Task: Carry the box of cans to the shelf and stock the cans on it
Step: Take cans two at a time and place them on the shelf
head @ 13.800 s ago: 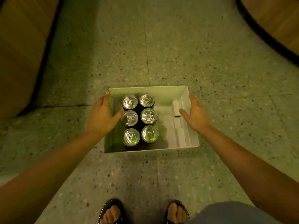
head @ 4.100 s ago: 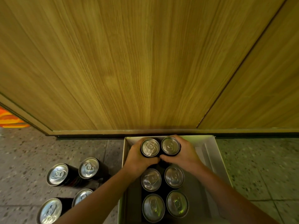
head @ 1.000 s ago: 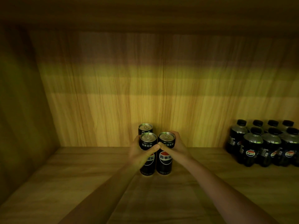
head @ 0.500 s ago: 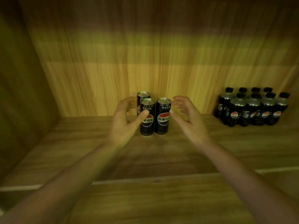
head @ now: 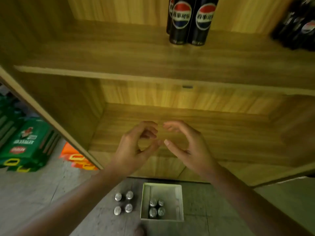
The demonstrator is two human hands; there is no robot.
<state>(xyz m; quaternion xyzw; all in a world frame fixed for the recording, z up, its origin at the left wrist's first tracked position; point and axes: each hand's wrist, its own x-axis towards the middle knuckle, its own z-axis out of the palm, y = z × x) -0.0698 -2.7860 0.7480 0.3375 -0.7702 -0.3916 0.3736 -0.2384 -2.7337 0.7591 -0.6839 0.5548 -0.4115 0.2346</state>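
Black cola cans (head: 189,21) stand together on the upper wooden shelf (head: 119,53), at the top of the head view. My left hand (head: 136,147) and my right hand (head: 185,147) hang side by side in front of the lower shelf, fingers curled and apart, holding nothing. Far below on the floor sits the white cardboard box (head: 179,201) with several cans (head: 156,207) standing in it. Several more cans (head: 123,203) stand on the floor just left of the box.
Black bottles (head: 300,26) crowd the upper shelf's right end. The lower shelf board (head: 238,133) is bare wood. Green drink packs (head: 25,143) and orange packs (head: 76,159) lie on the floor to the left of the shelf's side panel (head: 51,114).
Both hands have let go of the cans on the upper shelf and dropped to the level of the lower shelf. The view has tilted down, so the box and floor now show.
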